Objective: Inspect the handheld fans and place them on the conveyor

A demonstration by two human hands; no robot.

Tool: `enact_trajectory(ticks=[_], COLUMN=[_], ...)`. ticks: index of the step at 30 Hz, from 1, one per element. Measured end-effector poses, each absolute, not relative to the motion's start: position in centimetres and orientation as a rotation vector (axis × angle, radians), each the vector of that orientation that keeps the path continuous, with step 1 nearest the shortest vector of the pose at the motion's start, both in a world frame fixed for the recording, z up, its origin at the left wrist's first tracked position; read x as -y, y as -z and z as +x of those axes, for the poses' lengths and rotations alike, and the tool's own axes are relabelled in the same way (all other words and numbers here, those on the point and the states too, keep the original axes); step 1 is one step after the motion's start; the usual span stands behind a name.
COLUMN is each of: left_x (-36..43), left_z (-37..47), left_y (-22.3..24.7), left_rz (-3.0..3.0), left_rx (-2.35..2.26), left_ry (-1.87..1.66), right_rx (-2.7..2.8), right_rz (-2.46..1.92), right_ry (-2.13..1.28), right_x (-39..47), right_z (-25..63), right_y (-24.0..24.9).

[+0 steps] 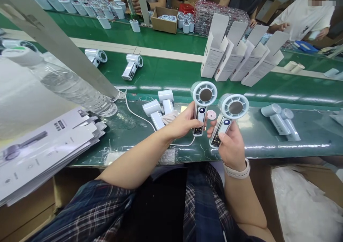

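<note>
Each hand (184, 122) (230, 145) grips a fan (202, 104) (227, 115) handle (heads above fingers).

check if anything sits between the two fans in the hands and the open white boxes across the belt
Nothing visible does. The left hand holds one handheld fan and the right hand another fan. Only bare green belt lies between them and the open white boxes.
</note>
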State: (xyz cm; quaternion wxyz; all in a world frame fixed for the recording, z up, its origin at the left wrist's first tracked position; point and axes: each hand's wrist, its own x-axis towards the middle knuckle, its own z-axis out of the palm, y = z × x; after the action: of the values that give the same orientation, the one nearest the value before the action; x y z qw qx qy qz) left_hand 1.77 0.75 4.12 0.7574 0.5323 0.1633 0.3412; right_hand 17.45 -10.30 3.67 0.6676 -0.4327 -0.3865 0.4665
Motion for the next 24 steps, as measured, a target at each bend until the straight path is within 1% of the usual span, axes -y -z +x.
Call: enact_trajectory(ticks=[3, 7, 12, 17, 24], left_x=[-0.96, -1.14, -0.87, -0.97, -0.71], left_z=[1.96, 2.08, 1.79, 1.73, 1.99], left_y=[-3.69, -3.27, -3.88, -3.96, -3.55], left_rz=[1.154, 1.201, 1.254, 1.306, 1.205], left_rx=[-0.406, -0.511, -0.229, -0.299, -0.321], left_ry=[-0.757, -0.871, -0.747, -0.811, -0.759], right_rx=[0.858, 0.856, 0.943, 0.891, 0.85], right_rz=[-0.976, -0.98, -0.969, -1.008, -1.095], right_ry=[-1.067, -1.056, -1.059, -0.974, -0.907], right_x=[10.22, 10.13, 10.31, 10.43, 10.66], right_z=[17.33, 17.1, 17.04, 16.95, 16.73], right_y=[-3.55, -3.36, -3.59, -3.83, -3.52])
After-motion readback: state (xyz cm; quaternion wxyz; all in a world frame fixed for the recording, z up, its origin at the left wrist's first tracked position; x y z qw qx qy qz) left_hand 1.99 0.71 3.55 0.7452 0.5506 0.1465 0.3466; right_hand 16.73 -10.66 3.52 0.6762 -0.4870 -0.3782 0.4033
